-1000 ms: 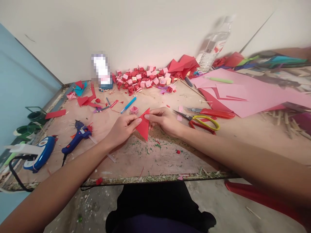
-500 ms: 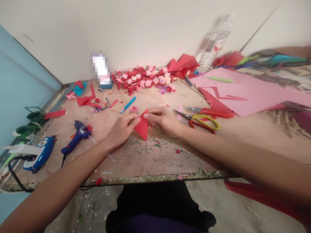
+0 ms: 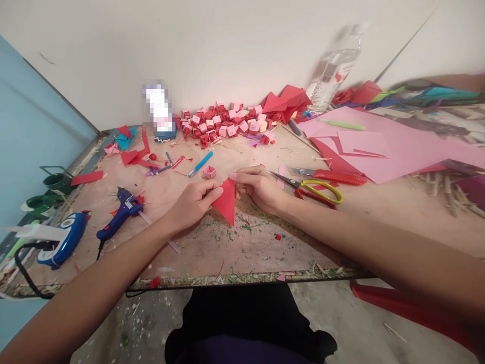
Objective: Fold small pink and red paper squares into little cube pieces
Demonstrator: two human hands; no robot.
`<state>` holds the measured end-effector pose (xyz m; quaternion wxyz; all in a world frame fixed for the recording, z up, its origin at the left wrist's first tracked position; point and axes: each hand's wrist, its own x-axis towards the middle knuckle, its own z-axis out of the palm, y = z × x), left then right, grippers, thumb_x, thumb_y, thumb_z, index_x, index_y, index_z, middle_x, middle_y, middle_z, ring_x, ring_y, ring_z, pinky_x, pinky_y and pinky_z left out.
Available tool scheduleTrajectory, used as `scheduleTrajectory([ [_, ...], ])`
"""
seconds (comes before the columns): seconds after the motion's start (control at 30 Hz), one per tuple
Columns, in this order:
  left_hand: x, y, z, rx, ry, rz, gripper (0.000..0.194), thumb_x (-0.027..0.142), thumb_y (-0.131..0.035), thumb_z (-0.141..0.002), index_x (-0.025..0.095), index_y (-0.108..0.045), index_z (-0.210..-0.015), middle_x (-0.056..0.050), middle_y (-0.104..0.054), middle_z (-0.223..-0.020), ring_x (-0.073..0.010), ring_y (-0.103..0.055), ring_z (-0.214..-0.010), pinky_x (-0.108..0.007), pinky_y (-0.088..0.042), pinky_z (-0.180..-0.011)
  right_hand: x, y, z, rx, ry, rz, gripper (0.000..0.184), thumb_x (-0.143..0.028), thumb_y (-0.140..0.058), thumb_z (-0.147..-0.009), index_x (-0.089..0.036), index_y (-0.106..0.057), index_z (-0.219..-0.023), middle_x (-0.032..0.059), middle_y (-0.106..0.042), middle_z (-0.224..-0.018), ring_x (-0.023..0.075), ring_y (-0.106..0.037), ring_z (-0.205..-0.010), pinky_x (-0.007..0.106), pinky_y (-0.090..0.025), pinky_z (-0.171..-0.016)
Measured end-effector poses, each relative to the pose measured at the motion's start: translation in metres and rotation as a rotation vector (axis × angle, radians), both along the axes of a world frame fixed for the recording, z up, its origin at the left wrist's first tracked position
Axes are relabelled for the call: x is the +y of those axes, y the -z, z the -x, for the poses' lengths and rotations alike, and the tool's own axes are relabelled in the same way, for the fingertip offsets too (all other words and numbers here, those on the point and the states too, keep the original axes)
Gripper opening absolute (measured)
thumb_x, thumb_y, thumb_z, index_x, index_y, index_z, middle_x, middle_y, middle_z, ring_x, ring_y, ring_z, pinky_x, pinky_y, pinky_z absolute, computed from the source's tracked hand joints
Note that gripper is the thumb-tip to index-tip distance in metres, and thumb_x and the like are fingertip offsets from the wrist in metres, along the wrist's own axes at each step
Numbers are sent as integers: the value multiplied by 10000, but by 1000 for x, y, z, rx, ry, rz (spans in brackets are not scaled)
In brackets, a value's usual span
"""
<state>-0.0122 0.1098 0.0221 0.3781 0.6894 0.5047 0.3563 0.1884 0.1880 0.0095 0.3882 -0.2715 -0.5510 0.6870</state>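
Between my two hands is a folded red paper (image 3: pixel 227 202), a triangle whose point hangs down toward the table's front edge. My left hand (image 3: pixel 197 202) pinches its left side between thumb and fingers. At its upper right corner, my right hand (image 3: pixel 259 186) pinches it too; some of those fingers are hidden behind the paper and the hand. Just beyond the paper stands a small open pink paper box (image 3: pixel 209 172). Behind that lies a blue pen-like tool (image 3: pixel 200 164). Scissors (image 3: pixel 308 187) with yellow and red handles rest right of my right hand.
A heap of small red and pink paper boxes (image 3: pixel 223 124) lies along the wall. Left are a blue glue gun (image 3: pixel 120 215) and a blue-and-white device (image 3: pixel 62 240). Right are a red utility knife (image 3: pixel 333 176), pink sheets (image 3: pixel 409 146) and a plastic bottle (image 3: pixel 335 71). Scraps litter the table.
The red paper has shifted slightly right and toward me, with more of its face showing. Both hands have moved a little with it and still grip it.
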Motion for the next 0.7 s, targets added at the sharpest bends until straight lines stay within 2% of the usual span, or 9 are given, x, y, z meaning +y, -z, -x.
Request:
scheduleTrajectory([
  [0.07, 0, 0, 0, -27, 5, 23, 328, 412, -543, -1045, 198, -577, -799, 34, -484, -686, -141, -432, -635, -304, -341, -638, 0, -1, 1, 18, 3, 23, 463, -372, -919, -780, -193, -585, -514, -32, -503, -528, 119, -526, -516, 295, -416, -560],
  [0.4, -3, -3, -3, -96, 17, 55, 325, 377, -560, -1033, 207, -567, -756, 38, -477, -641, -142, -441, -595, -297, -332, -605, -3, -2, 2, 25, 26, 34, 400, -363, -907, -758, -192, -640, -516, -3, -563, -530, 128, -513, -514, 304, -393, -534],
  [0.57, -3, 1, -3, -47, 34, 20, 369, 380, -577, -1034, 213, -520, -710, 35, -492, -644, -145, -460, -613, -304, -362, -637, 1, -1, 4, 50, 130, 105, 320, -385, -919, -712, -171, -719, -584, 32, -654, -582, 124, -515, -495, 289, -406, -509],
  [0.63, -3, 3, -3, -47, 12, 15, 360, 386, -574, -1039, 214, -529, -726, 39, -492, -638, -146, -460, -606, -304, -361, -632, 2, -1, 4, 46, 111, 88, 350, -414, -920, -728, -170, -713, -586, 32, -654, -579, 124, -524, -491, 283, -413, -510],
  [0.7, -2, 4, -2, -52, -41, -3, 346, 385, -568, -1041, 216, -543, -740, 40, -501, -626, -149, -469, -594, -306, -363, -623, 2, 0, 3, 26, 35, 51, 399, -479, -893, -788, -170, -718, -607, 41, -678, -609, 132, -554, -509, 284, -429, -525],
])
